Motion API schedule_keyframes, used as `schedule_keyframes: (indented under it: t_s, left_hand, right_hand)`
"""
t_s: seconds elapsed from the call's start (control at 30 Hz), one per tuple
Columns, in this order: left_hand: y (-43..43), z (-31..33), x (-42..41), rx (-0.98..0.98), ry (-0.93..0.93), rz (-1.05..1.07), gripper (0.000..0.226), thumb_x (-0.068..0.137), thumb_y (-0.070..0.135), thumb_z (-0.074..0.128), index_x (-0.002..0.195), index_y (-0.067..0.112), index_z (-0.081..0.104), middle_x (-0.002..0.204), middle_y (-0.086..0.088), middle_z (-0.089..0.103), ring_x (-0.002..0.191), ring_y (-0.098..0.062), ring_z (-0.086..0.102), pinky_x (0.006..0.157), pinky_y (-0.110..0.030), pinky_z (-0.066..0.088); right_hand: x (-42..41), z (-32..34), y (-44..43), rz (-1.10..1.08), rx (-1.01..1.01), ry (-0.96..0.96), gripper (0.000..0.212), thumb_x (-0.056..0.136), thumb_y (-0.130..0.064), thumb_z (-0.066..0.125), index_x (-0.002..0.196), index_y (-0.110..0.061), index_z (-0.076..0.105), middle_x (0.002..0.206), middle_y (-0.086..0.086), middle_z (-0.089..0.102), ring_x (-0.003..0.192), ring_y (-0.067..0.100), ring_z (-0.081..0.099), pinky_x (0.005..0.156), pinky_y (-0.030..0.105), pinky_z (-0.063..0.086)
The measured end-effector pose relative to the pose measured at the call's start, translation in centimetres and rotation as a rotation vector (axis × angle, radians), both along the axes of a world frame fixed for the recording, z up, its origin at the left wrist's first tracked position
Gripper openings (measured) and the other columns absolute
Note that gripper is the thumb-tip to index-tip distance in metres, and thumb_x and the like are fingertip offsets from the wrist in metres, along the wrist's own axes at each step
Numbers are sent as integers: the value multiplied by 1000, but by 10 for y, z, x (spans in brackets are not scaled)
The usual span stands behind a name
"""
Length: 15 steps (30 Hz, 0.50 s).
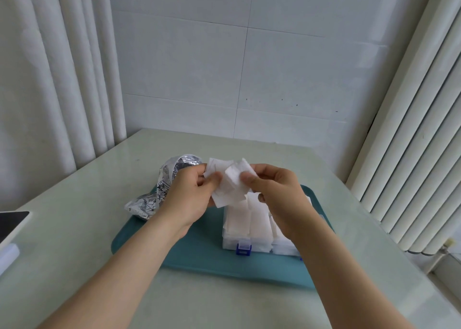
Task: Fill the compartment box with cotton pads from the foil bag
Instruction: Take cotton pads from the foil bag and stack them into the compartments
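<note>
Soft white square cotton pads (228, 182), fluffy at the edges, pinched in a loose fan above the far end of the box (249, 231). Left hand (189, 194) and right hand (277, 194) both raised, forearms bare, fingers (245, 177) closed on the pads from either side. Clear plastic box with blue latch (243, 248), compartments packed with white pads, on a smooth teal tray (189, 256). Crinkled silver foil bag (159, 189) lying at the tray's left edge, on pale glossy tabletop (74, 228).
</note>
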<state>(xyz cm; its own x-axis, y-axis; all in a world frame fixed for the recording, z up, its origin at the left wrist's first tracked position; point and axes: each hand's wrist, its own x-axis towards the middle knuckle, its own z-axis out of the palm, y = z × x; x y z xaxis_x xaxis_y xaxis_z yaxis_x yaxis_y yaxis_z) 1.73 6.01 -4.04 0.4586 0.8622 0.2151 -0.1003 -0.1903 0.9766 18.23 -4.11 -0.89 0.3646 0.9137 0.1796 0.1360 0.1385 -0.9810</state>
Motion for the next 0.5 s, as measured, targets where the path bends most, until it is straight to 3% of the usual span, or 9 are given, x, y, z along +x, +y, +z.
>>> schedule_keyframes:
  t_s: [0.13, 0.23, 0.4, 0.5]
  left_hand:
    - [-4, -2, 3, 35, 19, 12, 21, 110, 14, 56, 115, 19, 76, 105, -5, 81, 104, -23, 78, 92, -51, 64]
    - [-8, 1, 3, 48, 26, -23, 23, 111, 12, 54, 117, 17, 75, 106, -5, 82, 102, -23, 78, 91, -48, 64]
    - [-11, 6, 0, 18, 30, -117, 25, 111, 11, 51, 118, 16, 74, 106, -6, 82, 103, -22, 79, 88, -40, 64]
    - [-10, 8, -2, -3, 44, -170, 26, 110, 4, 52, 120, 13, 74, 108, -9, 81, 106, -25, 78, 91, -42, 63]
  right_hand:
    - [-6, -3, 1, -32, -25, 98, 11, 92, -15, 80, 103, -13, 80, 95, 9, 80, 79, 16, 70, 78, 32, 51]
    - [-11, -1, 1, -131, 1, -44, 14, 87, -15, 85, 100, -15, 79, 89, 3, 80, 77, 16, 76, 68, 22, 55]
    - [-14, -3, 2, -213, -12, -255, 26, 83, -23, 90, 101, -31, 73, 91, -8, 77, 74, 12, 77, 75, 33, 64]
    - [-13, -4, 3, -233, -8, -299, 25, 80, -24, 91, 99, -28, 75, 88, -8, 77, 77, 15, 75, 74, 37, 65]
